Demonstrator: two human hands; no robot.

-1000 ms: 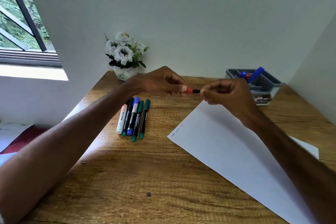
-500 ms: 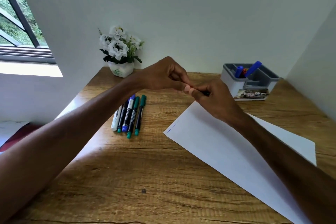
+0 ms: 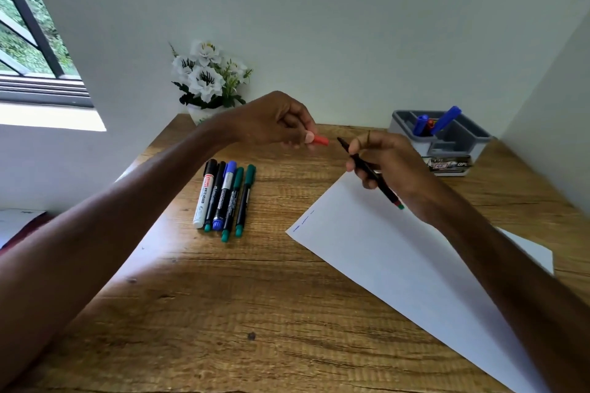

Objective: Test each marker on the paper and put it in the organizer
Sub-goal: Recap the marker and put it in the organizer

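The uncapped marker (image 3: 370, 171) is held in the right hand (image 3: 388, 164) grip, tip up-left above the paper (image 3: 399, 258) (red cap (image 3: 320, 140) pinched in the left hand (image 3: 274, 121)), the sheet lying directly below.

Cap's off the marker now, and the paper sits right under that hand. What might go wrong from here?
1. The uncapped black marker in the right hand has its tip bare; it may smudge fingers or dry out if left uncapped.
2. The small red cap, pinched in the left hand, may slip and roll off the wooden desk.
3. The loose white paper sheet lies unheld and may slide under the stroke.
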